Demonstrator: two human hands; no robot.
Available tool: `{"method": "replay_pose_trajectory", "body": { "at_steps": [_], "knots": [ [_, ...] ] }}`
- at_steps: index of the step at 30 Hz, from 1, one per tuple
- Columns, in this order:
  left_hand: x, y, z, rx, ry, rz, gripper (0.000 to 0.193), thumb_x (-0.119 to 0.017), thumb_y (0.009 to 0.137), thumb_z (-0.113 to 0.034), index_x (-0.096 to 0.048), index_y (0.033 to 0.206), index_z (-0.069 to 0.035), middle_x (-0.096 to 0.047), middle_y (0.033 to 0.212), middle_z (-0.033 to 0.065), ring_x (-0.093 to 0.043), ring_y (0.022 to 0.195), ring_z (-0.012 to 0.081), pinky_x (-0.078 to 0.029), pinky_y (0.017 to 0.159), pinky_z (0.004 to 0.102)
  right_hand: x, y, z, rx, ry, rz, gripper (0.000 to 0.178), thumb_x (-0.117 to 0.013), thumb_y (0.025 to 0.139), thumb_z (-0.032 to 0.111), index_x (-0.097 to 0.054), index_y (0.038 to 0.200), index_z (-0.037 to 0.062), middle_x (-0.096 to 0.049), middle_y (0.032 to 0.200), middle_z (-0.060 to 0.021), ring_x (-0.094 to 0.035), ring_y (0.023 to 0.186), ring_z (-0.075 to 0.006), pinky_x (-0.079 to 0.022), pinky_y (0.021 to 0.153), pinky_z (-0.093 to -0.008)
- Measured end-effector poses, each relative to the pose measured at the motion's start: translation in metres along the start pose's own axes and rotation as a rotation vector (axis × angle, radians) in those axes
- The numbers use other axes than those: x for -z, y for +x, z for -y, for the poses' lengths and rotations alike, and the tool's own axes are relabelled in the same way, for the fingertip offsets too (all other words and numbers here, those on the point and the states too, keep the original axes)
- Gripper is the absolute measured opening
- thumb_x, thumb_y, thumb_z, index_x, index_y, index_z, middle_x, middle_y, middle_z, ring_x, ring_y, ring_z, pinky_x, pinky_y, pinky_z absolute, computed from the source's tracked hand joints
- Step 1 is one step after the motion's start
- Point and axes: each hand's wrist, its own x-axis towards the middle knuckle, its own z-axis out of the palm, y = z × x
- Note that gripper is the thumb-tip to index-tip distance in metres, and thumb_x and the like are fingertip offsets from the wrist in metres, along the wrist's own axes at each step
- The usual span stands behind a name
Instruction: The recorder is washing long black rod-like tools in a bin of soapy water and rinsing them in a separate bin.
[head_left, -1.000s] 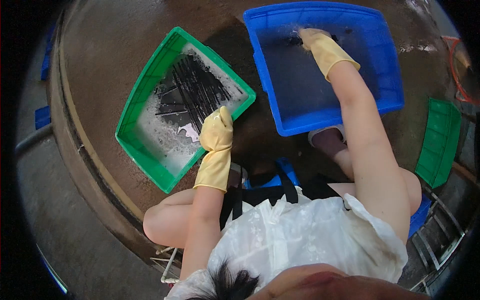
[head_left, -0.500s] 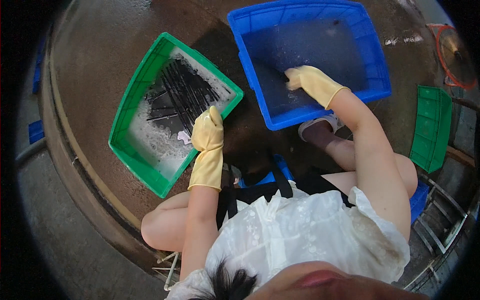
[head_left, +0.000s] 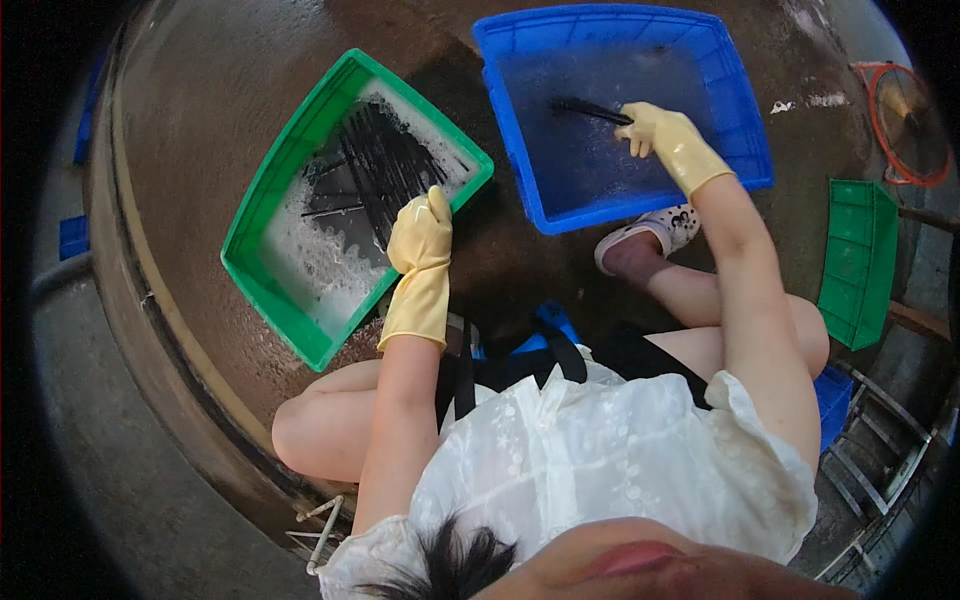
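Both hands wear pale yellow rubber gloves. My right hand (head_left: 652, 138) is closed round a small bundle of thin black sticks (head_left: 588, 109); the bundle points left, over the cloudy water in the blue bin (head_left: 622, 14). My left hand (head_left: 421, 232) is closed at the right side of the green bin (head_left: 272, 318), and its curled fingers hide what they hold, if anything. Many more long black sticks (head_left: 385, 165) lie in foamy water in the green bin, their lower ends reaching toward the left hand.
The two bins stand side by side on a wet brown floor (head_left: 190, 180). A second green bin (head_left: 858, 262) rests at the right, beyond my knee. Further off is a round orange-rimmed frame (head_left: 912, 125), and a metal rack (head_left: 880, 450) stands at the lower right.
My right hand has moved up and right, and the black sticks in it now show above the water. A pale patch beside my left hand has gone from sight; that hand stays near the bin's rim.
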Motion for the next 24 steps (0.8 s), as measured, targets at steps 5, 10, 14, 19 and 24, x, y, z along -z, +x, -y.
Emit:
{"method": "replay_pose_trajectory", "body": {
  "at_steps": [5, 10, 14, 19, 24],
  "knots": [
    [-0.002, 0.0, 0.001, 0.024, 0.023, 0.011, 0.055, -0.04, 0.104, -0.051, -0.071, 0.086, -0.009, -0.073, 0.092, 0.0183, -0.069, 0.086, 0.0421, -0.054, 0.075, 0.0536, 0.03, -0.09, -0.006, 0.121, -0.159, -0.182, 0.032, -0.063, 0.1, 0.032, -0.061, 0.119, 0.0067, -0.068, 0.071, -0.015, -0.064, 0.055, -0.024, -0.054, 0.056, -0.0395],
    [0.006, -0.001, -0.004, 0.003, -0.037, 0.042, 0.06, -0.037, 0.105, -0.053, -0.07, 0.088, -0.006, -0.072, 0.093, 0.0204, -0.067, 0.09, 0.044, -0.053, 0.077, 0.0541, 0.081, -0.171, -0.088, 0.079, -0.856, -0.81, 0.028, -0.064, 0.097, 0.034, -0.061, 0.113, 0.0111, -0.071, 0.107, -0.0178, -0.065, 0.106, -0.0399, -0.052, 0.086, -0.0516],
    [-0.001, 0.001, 0.005, -0.006, -0.075, 0.068, 0.062, -0.037, 0.105, -0.052, -0.07, 0.088, -0.002, -0.07, 0.095, 0.0237, -0.065, 0.092, 0.0453, -0.051, 0.079, 0.054, 0.078, -0.196, -0.166, -0.043, -0.751, -1.044, 0.023, -0.059, 0.099, 0.037, -0.059, 0.113, 0.0176, -0.07, 0.112, -0.0151, -0.067, 0.105, -0.039, -0.054, 0.087, -0.0509],
    [0.005, 0.003, -0.005, 0.007, -0.085, 0.081, 0.063, -0.036, 0.105, -0.052, -0.069, 0.088, -0.002, -0.07, 0.096, 0.0246, -0.065, 0.093, 0.0461, -0.05, 0.08, 0.0539, 0.047, -0.178, -0.235, -0.459, -0.727, -0.586, 0.022, -0.044, 0.102, 0.022, -0.062, 0.115, 0.0177, -0.07, 0.122, -0.0144, -0.067, 0.116, -0.0355, -0.054, 0.095, -0.0492],
    [0.013, -0.003, -0.004, 0.039, -0.069, 0.093, 0.064, -0.035, 0.105, -0.051, -0.07, 0.09, 0.0, -0.069, 0.095, 0.0266, -0.065, 0.092, 0.0474, -0.05, 0.082, 0.0536, 0.034, -0.187, -0.237, -0.31, -0.598, -0.866, 0.021, -0.052, 0.1, 0.025, -0.059, 0.116, 0.0123, -0.068, 0.119, -0.0197, -0.065, 0.115, -0.0395, -0.052, 0.094, -0.0518]
  ]
}}
